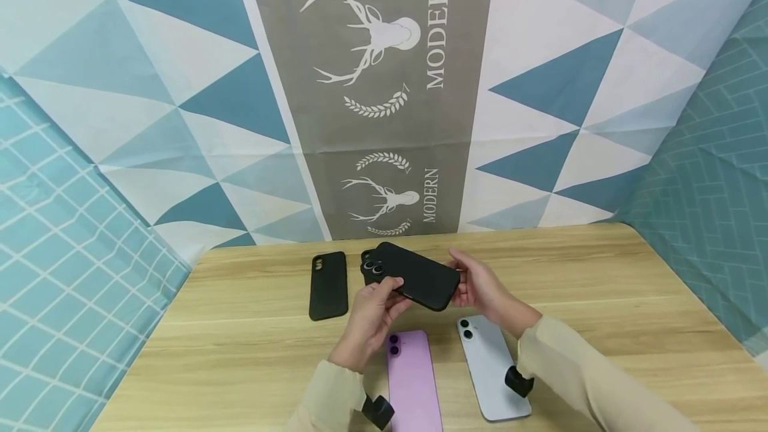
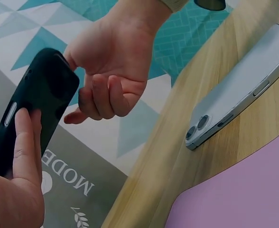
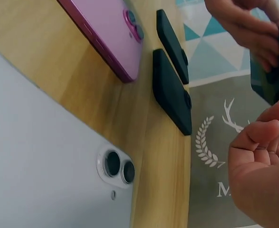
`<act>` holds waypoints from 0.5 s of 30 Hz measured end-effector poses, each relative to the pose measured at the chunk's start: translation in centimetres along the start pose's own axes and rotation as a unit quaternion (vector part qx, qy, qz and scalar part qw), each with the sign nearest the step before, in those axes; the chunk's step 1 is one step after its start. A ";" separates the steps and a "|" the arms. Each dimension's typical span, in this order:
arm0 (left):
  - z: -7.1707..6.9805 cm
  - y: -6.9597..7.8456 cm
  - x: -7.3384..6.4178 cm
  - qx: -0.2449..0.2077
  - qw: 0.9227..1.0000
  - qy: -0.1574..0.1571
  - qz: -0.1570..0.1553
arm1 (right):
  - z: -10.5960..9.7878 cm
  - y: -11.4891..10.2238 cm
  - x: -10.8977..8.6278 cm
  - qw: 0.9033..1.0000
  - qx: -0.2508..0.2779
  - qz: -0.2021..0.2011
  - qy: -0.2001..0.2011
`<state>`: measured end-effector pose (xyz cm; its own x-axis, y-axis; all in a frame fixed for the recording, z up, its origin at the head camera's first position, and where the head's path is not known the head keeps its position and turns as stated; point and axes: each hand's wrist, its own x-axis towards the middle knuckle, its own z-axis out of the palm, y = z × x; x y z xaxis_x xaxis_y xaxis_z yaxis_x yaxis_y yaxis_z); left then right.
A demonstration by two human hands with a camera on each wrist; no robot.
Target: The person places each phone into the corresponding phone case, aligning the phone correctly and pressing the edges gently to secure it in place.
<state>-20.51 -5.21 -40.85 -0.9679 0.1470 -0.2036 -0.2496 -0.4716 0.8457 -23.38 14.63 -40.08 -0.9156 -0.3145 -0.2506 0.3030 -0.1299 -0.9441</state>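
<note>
Hovering above wood-grain table (image 1: 600,292), patterned cloth (image 1: 420,135) behind: hands (image 1: 370,317), left (image 2: 17,194) gripping black phone-shaped item (image 1: 420,277), right (image 1: 482,291), grip unclear

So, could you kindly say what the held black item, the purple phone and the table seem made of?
Held black item: perhaps matte plastic or rubber, dull black in the head view.
Purple phone: glass or plastic, perhaps; smooth, with even colour.
Table: wood or wood-look laminate, by its grain.
</note>
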 end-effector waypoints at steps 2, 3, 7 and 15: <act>0.0 0.0 0.0 0.005 1.000 -0.007 -0.003 | -0.2 -0.1 0.1 1.000 0.002 0.005 0.002; 0.0 0.0 -0.1 0.008 1.000 -0.009 -0.006 | -0.2 -0.2 0.1 1.000 0.001 0.006 0.002; 0.0 0.0 -0.2 0.024 0.999 -0.026 -0.013 | -0.4 -0.2 0.2 1.000 0.001 0.007 -0.006; 0.1 0.2 -0.6 0.039 0.995 -0.084 -0.044 | -0.2 -0.4 0.5 0.997 -0.005 0.020 -0.069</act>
<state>-19.93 -5.31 -40.51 -0.9226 0.3306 -0.1988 -0.3237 -0.3832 0.8651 -23.96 14.69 -39.89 -0.8575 -0.4457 -0.2571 0.3353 -0.1051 -0.9362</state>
